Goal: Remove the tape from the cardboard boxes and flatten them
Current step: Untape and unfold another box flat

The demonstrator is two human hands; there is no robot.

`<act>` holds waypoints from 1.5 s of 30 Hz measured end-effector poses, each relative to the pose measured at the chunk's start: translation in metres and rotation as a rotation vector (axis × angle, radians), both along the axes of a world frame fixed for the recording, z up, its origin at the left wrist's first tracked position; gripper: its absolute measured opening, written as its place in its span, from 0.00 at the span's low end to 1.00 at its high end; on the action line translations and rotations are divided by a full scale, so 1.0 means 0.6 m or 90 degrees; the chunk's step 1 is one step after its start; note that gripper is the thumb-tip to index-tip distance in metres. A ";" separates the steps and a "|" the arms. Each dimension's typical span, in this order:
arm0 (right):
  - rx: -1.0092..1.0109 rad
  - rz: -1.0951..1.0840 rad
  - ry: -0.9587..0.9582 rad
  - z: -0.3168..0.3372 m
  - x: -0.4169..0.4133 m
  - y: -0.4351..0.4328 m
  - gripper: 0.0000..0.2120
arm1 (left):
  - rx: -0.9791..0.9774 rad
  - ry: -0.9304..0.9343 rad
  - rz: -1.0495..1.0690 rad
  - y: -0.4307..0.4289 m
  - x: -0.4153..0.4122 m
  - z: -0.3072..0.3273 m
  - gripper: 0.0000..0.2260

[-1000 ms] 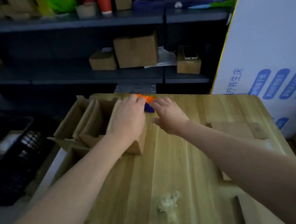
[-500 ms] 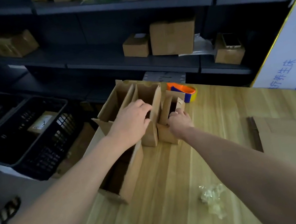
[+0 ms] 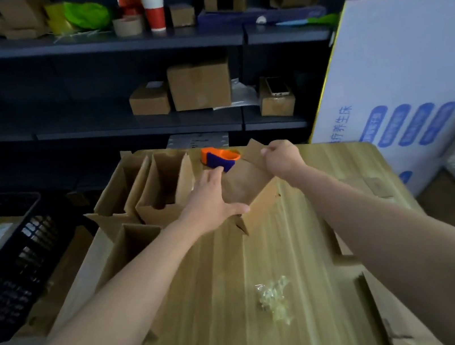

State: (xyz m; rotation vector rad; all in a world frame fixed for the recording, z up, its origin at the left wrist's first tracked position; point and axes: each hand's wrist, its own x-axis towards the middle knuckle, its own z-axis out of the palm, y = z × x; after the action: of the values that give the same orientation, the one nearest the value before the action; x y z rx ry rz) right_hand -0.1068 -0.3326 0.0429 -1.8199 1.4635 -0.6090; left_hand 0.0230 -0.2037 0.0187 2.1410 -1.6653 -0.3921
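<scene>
An open brown cardboard box (image 3: 256, 194) stands at the far middle of the wooden table (image 3: 229, 306). My left hand (image 3: 213, 201) lies spread with straight fingers over its near left side, thumb on the front edge. My right hand (image 3: 281, 159) grips the box's far right flap. To the left stand several more open cardboard boxes (image 3: 160, 189). A crumpled wad of clear tape (image 3: 273, 299) lies on the table nearer to me.
An orange and blue tape dispenser (image 3: 219, 157) sits just behind the box. Flattened cardboard (image 3: 389, 296) lies at the table's right side. A black crate (image 3: 6, 267) stands left of the table, dark shelves (image 3: 123, 123) with boxes behind, a large white carton (image 3: 402, 79) at the right.
The box has come away from the row toward the table's middle. My right hand has risen to its far flap, and my left hand has moved onto its near side.
</scene>
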 end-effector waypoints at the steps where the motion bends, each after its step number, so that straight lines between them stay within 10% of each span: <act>1: 0.020 -0.027 -0.027 0.007 -0.019 -0.001 0.17 | 0.013 0.023 -0.009 -0.006 -0.015 0.000 0.48; 8: -0.044 -0.003 0.287 0.041 -0.155 0.014 0.12 | 0.085 0.130 -0.101 -0.042 -0.118 -0.007 0.50; 11: -0.003 -0.084 0.147 0.027 -0.221 0.014 0.08 | 0.074 0.127 -0.130 -0.059 -0.168 -0.014 0.48; 13: -0.019 -0.066 0.064 0.019 -0.269 0.018 0.23 | 0.067 0.121 -0.157 -0.070 -0.198 -0.018 0.47; 20: -0.078 0.250 0.527 -0.011 -0.391 0.026 0.59 | 0.047 0.107 -0.262 -0.094 -0.305 -0.029 0.46; 29: -0.070 0.277 0.594 -0.062 -0.469 0.038 0.52 | 0.114 0.290 -0.305 -0.086 -0.354 -0.066 0.33; 45: -0.007 0.275 0.555 -0.164 -0.492 0.080 0.49 | 0.154 0.169 -0.220 -0.068 -0.394 -0.141 0.15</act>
State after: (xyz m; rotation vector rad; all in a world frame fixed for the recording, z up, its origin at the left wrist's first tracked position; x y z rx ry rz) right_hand -0.4021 -0.2845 -0.0557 -2.4544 1.4656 0.4606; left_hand -0.2135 -0.2448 -0.0661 1.8476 -1.9051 -0.9790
